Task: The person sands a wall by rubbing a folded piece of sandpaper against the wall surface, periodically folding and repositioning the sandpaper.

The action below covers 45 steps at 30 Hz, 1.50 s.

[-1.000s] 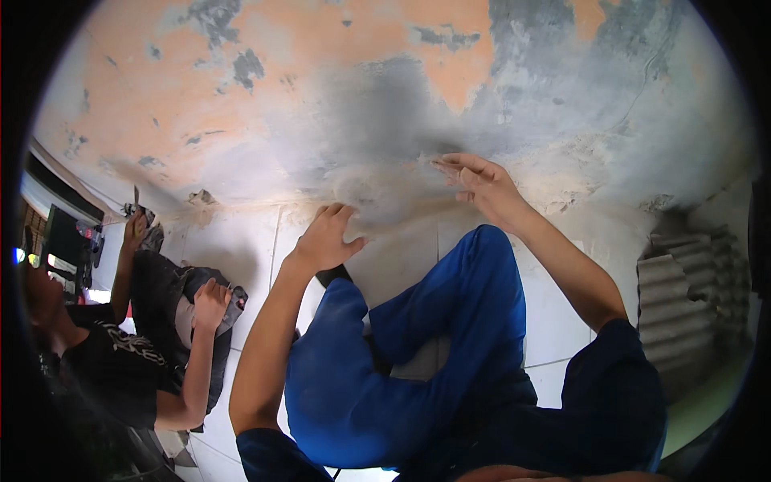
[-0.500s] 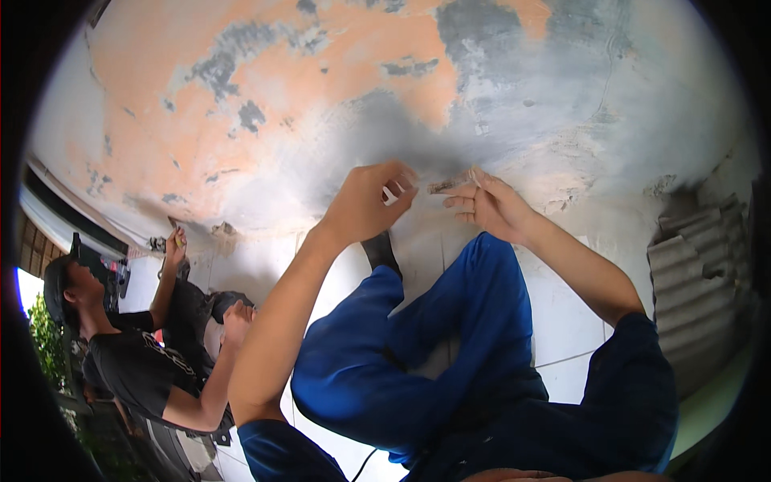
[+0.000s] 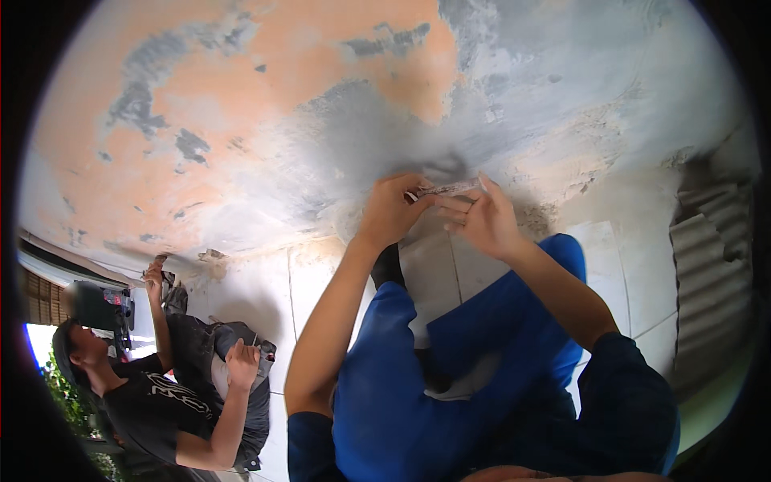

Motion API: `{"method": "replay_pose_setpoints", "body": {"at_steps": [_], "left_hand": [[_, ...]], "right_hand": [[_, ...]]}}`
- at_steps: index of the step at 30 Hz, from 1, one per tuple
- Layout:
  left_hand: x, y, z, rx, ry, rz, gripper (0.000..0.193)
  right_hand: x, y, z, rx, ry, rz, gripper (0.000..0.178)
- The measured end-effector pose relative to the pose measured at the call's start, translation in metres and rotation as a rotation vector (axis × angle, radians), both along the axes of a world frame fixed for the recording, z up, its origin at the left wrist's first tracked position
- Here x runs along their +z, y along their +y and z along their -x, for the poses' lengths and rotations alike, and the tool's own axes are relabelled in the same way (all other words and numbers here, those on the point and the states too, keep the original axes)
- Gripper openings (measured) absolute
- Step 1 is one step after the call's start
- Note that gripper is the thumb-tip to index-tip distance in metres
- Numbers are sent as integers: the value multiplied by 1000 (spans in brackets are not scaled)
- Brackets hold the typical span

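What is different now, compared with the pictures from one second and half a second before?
The left hand rose from lower on the wall and came across to meet the right hand. Both now pinch a small flat piece, perhaps sandpaper, against the grey patch; earlier the hands were apart. The right hand stayed near the same spot. The person in blue trousers still sits, and the co-worker on the left still works at the wall.

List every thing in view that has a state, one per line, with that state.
left hand: raised to the wall, fingers closed on the sheet's left end
right hand: fingers on the sheet's right end
small sheet, perhaps sandpaper: held flat between both hands, against the wall
wall: orange paint worn away in grey patches
co-worker: seated on the floor, one hand up at the wall's base
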<state>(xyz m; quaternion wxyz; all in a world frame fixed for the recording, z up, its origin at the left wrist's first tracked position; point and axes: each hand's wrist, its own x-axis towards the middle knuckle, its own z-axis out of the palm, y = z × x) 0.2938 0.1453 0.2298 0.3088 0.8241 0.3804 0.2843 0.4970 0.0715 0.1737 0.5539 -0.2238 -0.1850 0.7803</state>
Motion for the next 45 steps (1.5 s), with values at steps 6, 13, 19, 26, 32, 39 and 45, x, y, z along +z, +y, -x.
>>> {"method": "replay_pose_setpoints", "body": {"at_steps": [6, 13, 19, 26, 32, 39, 45], "left_hand": [[-77, 2, -4, 243, -129, 328, 24], [-108, -2, -12, 408, -569, 639, 15], [-117, -7, -21, 385, -533, 654, 13], [-140, -15, -30, 299, -399, 748, 16], [-132, -7, -25, 353, -379, 732, 16], [-132, -13, -24, 333, -332, 727, 14], [-135, -11, -24, 340, -323, 689, 17]], "right_hand": [[-93, 24, -20, -127, -260, 28, 33], [-112, 23, 4, 4, -684, -173, 18], [-105, 9, 3, -141, -1120, -241, 29], [-126, 5, -6, -525, -1306, -556, 29], [-109, 3, -5, -504, -1066, -280, 28], [-121, 13, -25, 14, -1060, -287, 65], [-129, 13, -16, -563, -1243, -462, 44]]}}
